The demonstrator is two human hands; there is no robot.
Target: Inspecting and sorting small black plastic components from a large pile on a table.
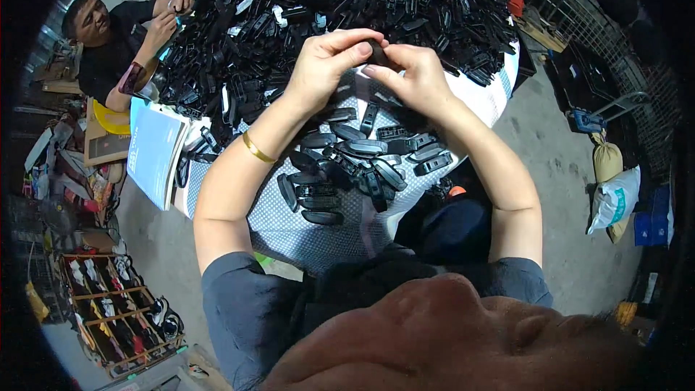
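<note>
Right now you are pinching a small dark piece (pixel 376 52) between both hands, above the near edge of the big heap. Your left hand (pixel 326 65) is closing its thumb and forefinger on it, and your right hand (pixel 418 78) is gripping it from the other side, thumb below and fingertip above. Your fingers are hiding most of its shape.

Just below your hands, a loose cluster of black, elongated plastic parts (pixel 362 148) is lying on a pale, patterned table covering (pixel 289 235), some overlapping and some apart. Beyond your hands, a large heap of similar black plastic parts (pixel 405 0) is spreading across the table, with a few white scraps (pixel 279 16) showing among them.

A gold-coloured band (pixel 257 147) is circling your left forearm. Left of it, a light-blue-covered book (pixel 156 152) is lying at the table's edge. Farther up on that side, a co-worker in a dark top (pixel 119 47) is holding both hands close together beside the heap.
</note>
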